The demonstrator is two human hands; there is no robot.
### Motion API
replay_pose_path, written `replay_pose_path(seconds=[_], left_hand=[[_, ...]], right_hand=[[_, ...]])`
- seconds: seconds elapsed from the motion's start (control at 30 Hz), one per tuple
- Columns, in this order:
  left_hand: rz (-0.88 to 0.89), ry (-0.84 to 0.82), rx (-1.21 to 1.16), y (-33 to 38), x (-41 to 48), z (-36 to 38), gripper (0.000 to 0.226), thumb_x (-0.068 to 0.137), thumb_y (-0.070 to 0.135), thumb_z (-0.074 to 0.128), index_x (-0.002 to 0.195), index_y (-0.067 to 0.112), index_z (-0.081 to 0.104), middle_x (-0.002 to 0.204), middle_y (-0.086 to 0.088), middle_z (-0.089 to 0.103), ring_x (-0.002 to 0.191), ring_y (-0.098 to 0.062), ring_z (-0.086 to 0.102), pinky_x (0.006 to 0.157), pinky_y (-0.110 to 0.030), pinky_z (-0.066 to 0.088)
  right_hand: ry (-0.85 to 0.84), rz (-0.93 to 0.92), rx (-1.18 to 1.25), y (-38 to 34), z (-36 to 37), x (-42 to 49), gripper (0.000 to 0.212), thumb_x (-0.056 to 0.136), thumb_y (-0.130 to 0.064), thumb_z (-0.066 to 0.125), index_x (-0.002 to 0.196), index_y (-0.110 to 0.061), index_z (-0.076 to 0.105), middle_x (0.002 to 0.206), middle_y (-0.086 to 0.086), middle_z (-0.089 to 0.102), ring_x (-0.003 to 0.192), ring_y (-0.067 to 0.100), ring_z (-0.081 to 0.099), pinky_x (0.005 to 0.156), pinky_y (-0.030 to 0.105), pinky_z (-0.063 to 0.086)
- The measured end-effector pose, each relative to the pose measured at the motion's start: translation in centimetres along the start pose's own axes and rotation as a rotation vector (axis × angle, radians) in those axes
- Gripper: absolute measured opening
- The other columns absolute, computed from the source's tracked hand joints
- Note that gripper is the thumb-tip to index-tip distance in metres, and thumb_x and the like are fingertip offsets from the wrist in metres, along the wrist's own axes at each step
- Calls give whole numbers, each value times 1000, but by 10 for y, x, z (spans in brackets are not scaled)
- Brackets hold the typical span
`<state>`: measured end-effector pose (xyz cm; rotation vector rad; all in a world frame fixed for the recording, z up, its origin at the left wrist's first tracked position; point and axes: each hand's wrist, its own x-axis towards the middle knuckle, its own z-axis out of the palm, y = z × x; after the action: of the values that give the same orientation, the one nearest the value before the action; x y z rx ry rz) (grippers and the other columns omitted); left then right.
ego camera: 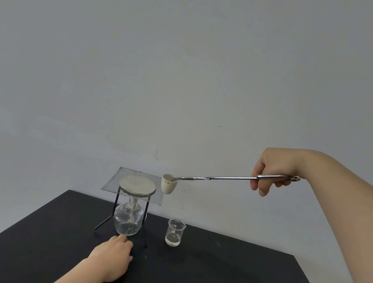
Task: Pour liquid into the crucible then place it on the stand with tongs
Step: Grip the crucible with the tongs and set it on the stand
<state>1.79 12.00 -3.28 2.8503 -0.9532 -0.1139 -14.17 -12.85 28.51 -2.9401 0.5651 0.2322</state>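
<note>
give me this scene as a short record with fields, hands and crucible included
right hand: grips tongs
tongs: clamp crucible at its rim
crucible: upright, in the air just right of the stand, not on it
left hand: rests on table by the stand's foot, holds nothing
burner: under stand
beaker: on table, a little liquid inside
</note>
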Motion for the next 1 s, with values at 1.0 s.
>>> replay_pose_path(seconds=[1.0], left_hand=[[-84,273,-125,-24,-1,-40,31,86,31,44,78,10,66,80,-5,66,74,-22,62,69,-32,52]], right_hand=[[-8,-69,12,-44,5,46,13,70,-6,72,78,-14,77,40,-11,55,44,11,45,41,18,35]])
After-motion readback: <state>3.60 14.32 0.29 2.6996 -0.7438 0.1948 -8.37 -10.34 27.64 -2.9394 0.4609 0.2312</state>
